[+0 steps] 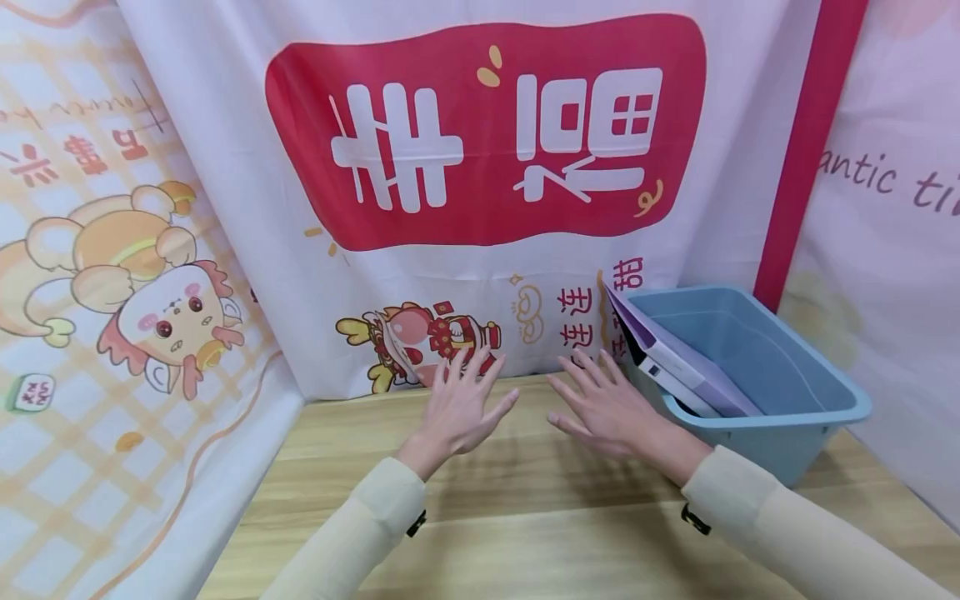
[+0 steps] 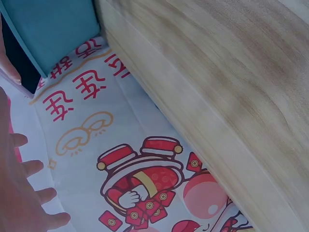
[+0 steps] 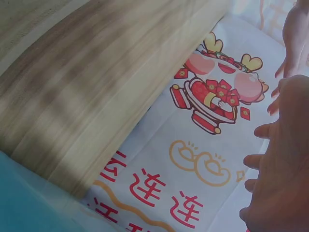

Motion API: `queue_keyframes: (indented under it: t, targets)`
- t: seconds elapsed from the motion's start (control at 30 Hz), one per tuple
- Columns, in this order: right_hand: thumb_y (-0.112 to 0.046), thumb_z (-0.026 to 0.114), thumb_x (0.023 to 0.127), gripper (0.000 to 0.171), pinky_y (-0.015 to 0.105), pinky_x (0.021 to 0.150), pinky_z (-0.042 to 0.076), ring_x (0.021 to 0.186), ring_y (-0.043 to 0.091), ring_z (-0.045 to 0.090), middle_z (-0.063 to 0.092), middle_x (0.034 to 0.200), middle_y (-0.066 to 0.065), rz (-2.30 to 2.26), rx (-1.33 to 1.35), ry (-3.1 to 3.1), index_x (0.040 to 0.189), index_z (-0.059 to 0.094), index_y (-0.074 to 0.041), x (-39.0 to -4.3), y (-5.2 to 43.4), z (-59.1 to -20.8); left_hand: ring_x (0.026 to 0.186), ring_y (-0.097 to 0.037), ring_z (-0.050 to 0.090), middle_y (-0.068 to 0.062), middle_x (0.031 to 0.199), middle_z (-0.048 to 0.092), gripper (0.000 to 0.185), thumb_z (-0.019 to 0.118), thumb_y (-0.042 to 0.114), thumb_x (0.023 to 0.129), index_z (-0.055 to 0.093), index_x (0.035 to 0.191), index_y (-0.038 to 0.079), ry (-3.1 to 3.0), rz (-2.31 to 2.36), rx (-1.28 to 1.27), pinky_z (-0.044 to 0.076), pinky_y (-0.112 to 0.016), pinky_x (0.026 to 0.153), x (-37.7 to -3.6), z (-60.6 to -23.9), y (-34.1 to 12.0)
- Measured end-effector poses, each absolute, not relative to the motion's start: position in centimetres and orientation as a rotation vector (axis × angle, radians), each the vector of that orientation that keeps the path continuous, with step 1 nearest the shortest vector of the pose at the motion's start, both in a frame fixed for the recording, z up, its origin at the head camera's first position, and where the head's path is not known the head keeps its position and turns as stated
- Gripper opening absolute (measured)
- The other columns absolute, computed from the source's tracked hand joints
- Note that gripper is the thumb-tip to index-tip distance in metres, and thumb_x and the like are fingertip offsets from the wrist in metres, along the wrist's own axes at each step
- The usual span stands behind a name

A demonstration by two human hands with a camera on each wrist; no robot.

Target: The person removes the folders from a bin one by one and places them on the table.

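A: Both hands hover over the pale wooden table [image 1: 525,517], fingers spread and straight, gripping nothing. The left hand [image 1: 459,408] sits at about eleven o'clock from the table's middle, the right hand [image 1: 611,408] at one o'clock.

B: And the light-blue plastic bin [image 1: 787,392]?

A: At two o'clock, just beside the right hand, with flat lilac folders [image 1: 690,358] leaning inside. A careless sweep rightward could, I'd judge, knock its rim or tip the folders.

B: Room to move?

A: The printed cloth backdrop [image 1: 480,275] closes twelve o'clock; open tabletop lies toward six.
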State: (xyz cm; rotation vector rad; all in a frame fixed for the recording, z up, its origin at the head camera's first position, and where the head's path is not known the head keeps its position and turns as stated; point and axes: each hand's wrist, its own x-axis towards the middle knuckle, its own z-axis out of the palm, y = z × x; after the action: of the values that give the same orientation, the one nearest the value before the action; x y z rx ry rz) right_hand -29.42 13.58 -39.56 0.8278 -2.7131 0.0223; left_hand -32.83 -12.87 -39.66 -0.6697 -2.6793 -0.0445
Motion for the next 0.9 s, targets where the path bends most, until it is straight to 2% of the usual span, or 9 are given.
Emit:
queue_keyframes:
  t: [0.07, 0.3, 0.5, 0.73, 0.9]
  targets:
    - [-0.064, 0.029, 0.106, 0.072, 0.064, 0.123, 0.006, 0.155, 0.04, 0.013, 0.026, 0.167, 0.016, 0.024, 0.831, -2.712, 0.157, 0.042, -0.016, -29.1, 13.7, -39.6, 0.153, -0.037, 0.022, -0.006, 0.168, 0.026, 0.072, 0.028, 0.071, 0.102, 0.028, 0.162, 0.032, -2.692, -0.041, -0.668, 0.017, -0.064, 0.121, -32.7, -39.8, -12.9]
    - [-0.06, 0.035, 0.106, 0.067, 0.063, 0.124, 0.002, 0.156, 0.038, 0.01, 0.025, 0.168, 0.014, 0.037, 0.811, -2.725, 0.158, 0.04, -0.018, -28.0, 14.1, -38.9, 0.151, -0.04, 0.025, -0.006, 0.168, 0.026, 0.072, 0.028, 0.07, 0.102, 0.03, 0.162, 0.03, -2.68, -0.067, -0.676, 0.019, -0.065, 0.121, -32.3, -39.5, -12.8]
    - [-0.062, 0.034, 0.106, 0.069, 0.062, 0.124, 0.001, 0.157, 0.035, 0.005, 0.025, 0.168, 0.013, 0.028, 0.807, -2.745, 0.159, 0.038, -0.019, -27.4, 14.4, -38.4, 0.151, -0.038, 0.024, -0.005, 0.167, 0.028, 0.072, 0.028, 0.071, 0.102, 0.031, 0.162, 0.03, -2.687, -0.092, -0.673, 0.018, -0.064, 0.121, -32.0, -39.2, -12.9]
    - [-0.057, 0.041, 0.106, 0.066, 0.063, 0.124, 0.002, 0.157, 0.036, 0.008, 0.028, 0.167, 0.013, 0.046, 0.819, -2.745, 0.159, 0.039, -0.019, -26.7, 14.6, -38.2, 0.15, -0.038, 0.027, -0.005, 0.166, 0.03, 0.069, 0.034, 0.067, 0.103, 0.033, 0.161, 0.029, -2.657, -0.121, -0.686, 0.017, -0.063, 0.122, -31.7, -39.3, -13.0]
    - [-0.056, 0.041, 0.106, 0.064, 0.062, 0.124, 0.005, 0.156, 0.037, 0.011, 0.029, 0.166, 0.014, 0.04, 0.842, -2.733, 0.157, 0.041, -0.017, -26.0, 15.0, -38.2, 0.151, -0.038, 0.026, -0.005, 0.165, 0.031, 0.07, 0.03, 0.068, 0.103, 0.033, 0.161, 0.029, -2.652, -0.135, -0.695, 0.014, -0.063, 0.123, -31.4, -39.2, -13.0]
